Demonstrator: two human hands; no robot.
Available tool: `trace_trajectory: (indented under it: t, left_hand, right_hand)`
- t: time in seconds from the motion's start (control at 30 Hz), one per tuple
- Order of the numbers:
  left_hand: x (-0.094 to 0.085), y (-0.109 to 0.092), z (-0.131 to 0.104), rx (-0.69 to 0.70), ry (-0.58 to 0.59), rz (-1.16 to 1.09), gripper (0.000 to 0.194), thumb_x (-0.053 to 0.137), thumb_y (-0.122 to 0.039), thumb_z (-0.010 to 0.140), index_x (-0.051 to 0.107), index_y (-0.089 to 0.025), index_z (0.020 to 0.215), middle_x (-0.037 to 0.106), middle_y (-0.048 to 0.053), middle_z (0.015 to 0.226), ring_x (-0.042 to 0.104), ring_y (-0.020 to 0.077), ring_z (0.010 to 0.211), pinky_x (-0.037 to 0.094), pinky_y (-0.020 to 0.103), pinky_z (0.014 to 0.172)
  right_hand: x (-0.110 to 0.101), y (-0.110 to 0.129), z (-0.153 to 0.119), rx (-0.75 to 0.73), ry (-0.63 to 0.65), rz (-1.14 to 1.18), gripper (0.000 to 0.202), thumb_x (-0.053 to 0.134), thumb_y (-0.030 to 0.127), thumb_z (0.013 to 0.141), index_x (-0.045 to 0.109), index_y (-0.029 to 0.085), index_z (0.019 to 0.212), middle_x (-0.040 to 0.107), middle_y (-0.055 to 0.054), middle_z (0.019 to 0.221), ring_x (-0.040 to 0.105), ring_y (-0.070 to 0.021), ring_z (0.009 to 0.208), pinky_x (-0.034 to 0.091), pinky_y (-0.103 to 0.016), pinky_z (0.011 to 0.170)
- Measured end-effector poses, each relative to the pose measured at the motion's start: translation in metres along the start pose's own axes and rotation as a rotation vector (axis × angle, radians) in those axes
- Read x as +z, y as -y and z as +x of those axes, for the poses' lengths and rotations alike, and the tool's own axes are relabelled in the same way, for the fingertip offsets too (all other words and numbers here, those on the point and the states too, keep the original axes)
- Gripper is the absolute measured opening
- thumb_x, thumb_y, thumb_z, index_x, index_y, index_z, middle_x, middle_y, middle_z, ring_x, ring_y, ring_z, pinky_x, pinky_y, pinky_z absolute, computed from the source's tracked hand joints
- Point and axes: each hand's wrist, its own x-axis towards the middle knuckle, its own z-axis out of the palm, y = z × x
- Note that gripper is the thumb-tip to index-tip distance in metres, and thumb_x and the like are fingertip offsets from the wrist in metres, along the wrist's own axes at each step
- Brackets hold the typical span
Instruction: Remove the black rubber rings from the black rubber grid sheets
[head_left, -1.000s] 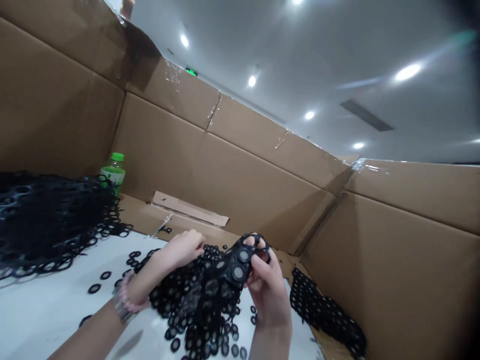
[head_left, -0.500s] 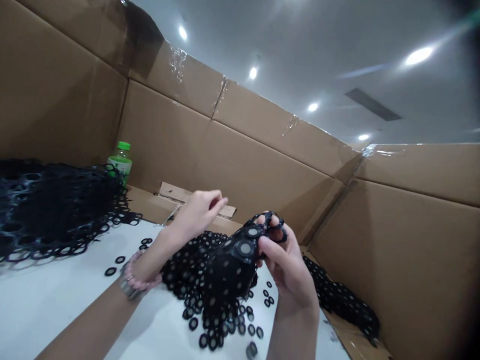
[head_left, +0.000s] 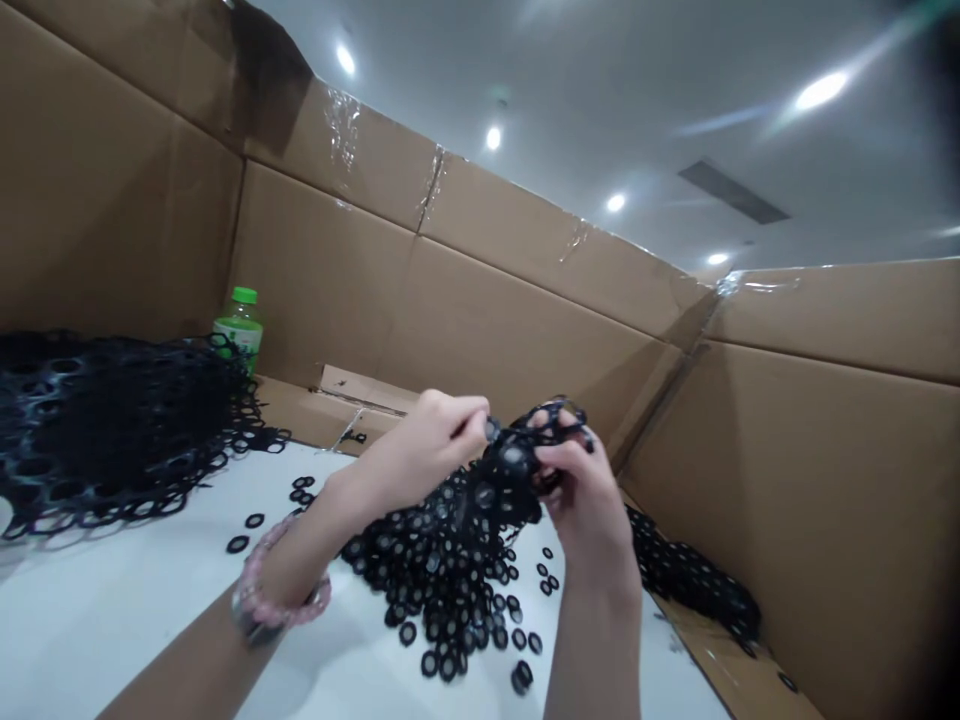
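My right hand point(head_left: 589, 480) is closed around a bunched black sheet point(head_left: 517, 490) with round openings and pale-centred discs in it. Loops of the sheet curl over its fingertips. My left hand point(head_left: 439, 440) is pinched just left of the sheet, with a small black ring point(head_left: 492, 429) at its fingertips. Whether that ring is still joined to the sheet is blurred. Below both hands lies a heap of loose black rings point(head_left: 442, 570) on the white tabletop point(head_left: 337, 660), partly hidden by my left forearm.
A large pile of black netting point(head_left: 112, 425) lies at the left, beside a green-capped bottle point(head_left: 240, 325). Cardboard walls point(head_left: 525, 300) stand around the table. Along the right wall rests a dotted black bundle point(head_left: 697, 580). Single rings point(head_left: 238, 544) are scattered on the table.
My left hand has moved right, up to the sheet, and now has a ring at its fingertips. The sheet in my right hand has turned and bunched up. The view has shifted slightly.
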Motion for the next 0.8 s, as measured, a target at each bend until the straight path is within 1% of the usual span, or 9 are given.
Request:
trace_trajectory:
  t: [0.07,0.13,0.2,0.3,0.4,0.5,0.63,0.67,0.8]
  left_hand:
    - [-0.007,0.015,0.001,-0.069,-0.121,0.019,0.031,0.030,-0.025,0.086,0.034,-0.018,0.056,0.033,-0.005,0.051,0.030,0.0083,0.048,0.023,0.022,0.048]
    - [-0.007,0.034,0.001,-0.141,-0.102,0.090,0.031,0.031,-0.026,0.085,0.037,-0.017,0.055,0.034,-0.005,0.051,0.031,0.0087,0.049,0.023,0.022,0.047]
    - [0.005,0.053,0.001,-0.195,0.116,0.189,0.031,0.034,-0.026,0.082,0.042,-0.017,0.054,0.039,-0.004,0.050,0.033,0.0090,0.048,0.024,0.022,0.046]
    - [0.036,0.075,0.000,-0.324,0.500,0.341,0.024,0.046,-0.025,0.075,0.049,-0.016,0.053,0.048,-0.001,0.050,0.037,0.0086,0.043,0.026,0.022,0.043]
    - [0.056,0.084,0.000,-0.426,0.627,0.412,0.017,0.059,-0.023,0.065,0.052,-0.015,0.052,0.050,0.000,0.048,0.038,0.0087,0.040,0.025,0.021,0.040]
    - [0.050,0.074,0.002,-0.366,0.566,0.364,0.022,0.053,-0.028,0.073,0.051,-0.015,0.056,0.051,0.001,0.053,0.041,0.0099,0.045,0.027,0.022,0.044]
    - [0.023,0.032,0.003,-0.123,0.115,0.088,0.038,0.031,-0.036,0.087,0.044,-0.016,0.058,0.041,-0.002,0.054,0.036,0.0093,0.052,0.026,0.023,0.049]
    - [0.019,0.020,0.003,-0.102,0.061,0.022,0.041,0.031,-0.040,0.088,0.042,-0.016,0.057,0.037,-0.003,0.053,0.033,0.0089,0.051,0.025,0.023,0.049]
    - [0.012,-0.011,-0.001,-0.043,0.216,-0.146,0.038,0.042,-0.045,0.083,0.044,-0.015,0.058,0.037,-0.004,0.055,0.032,0.0082,0.051,0.025,0.022,0.047]
  right_hand:
    - [-0.005,0.009,-0.001,-0.069,-0.146,0.131,0.018,0.059,0.015,0.048,0.059,0.020,0.066,0.057,0.003,0.065,0.053,-0.0113,0.058,0.045,-0.021,0.051]
    - [-0.009,0.015,-0.002,-0.090,-0.176,0.168,0.018,0.055,0.017,0.048,0.059,0.020,0.065,0.057,0.003,0.065,0.054,-0.0125,0.060,0.046,-0.024,0.054]
    - [-0.009,0.014,-0.001,-0.038,-0.095,0.151,0.017,0.054,0.018,0.049,0.059,0.020,0.065,0.057,0.001,0.066,0.054,-0.0140,0.060,0.046,-0.026,0.055]
    - [-0.008,0.006,0.004,0.060,0.031,0.145,0.017,0.054,0.019,0.049,0.059,0.019,0.065,0.056,0.001,0.064,0.054,-0.0152,0.058,0.046,-0.028,0.053]
    - [-0.012,-0.002,0.008,0.089,0.077,0.133,0.017,0.060,0.020,0.052,0.059,0.019,0.069,0.056,0.002,0.065,0.054,-0.0138,0.058,0.046,-0.027,0.055]
    - [-0.018,-0.007,0.009,0.087,0.114,0.080,0.026,0.069,0.019,0.052,0.061,0.019,0.077,0.059,0.002,0.070,0.056,-0.0142,0.066,0.047,-0.027,0.064]
    - [-0.018,-0.011,0.010,0.084,0.174,-0.005,0.031,0.073,0.019,0.052,0.061,0.019,0.080,0.060,0.002,0.071,0.056,-0.0143,0.063,0.046,-0.027,0.062]
    - [-0.016,-0.012,0.009,0.087,0.178,-0.014,0.030,0.073,0.018,0.052,0.061,0.019,0.080,0.060,0.002,0.070,0.056,-0.0138,0.061,0.046,-0.026,0.060]
    - [-0.008,-0.010,0.006,0.072,0.183,0.009,0.028,0.071,0.016,0.053,0.061,0.020,0.079,0.060,0.002,0.074,0.057,-0.0144,0.065,0.047,-0.027,0.063]
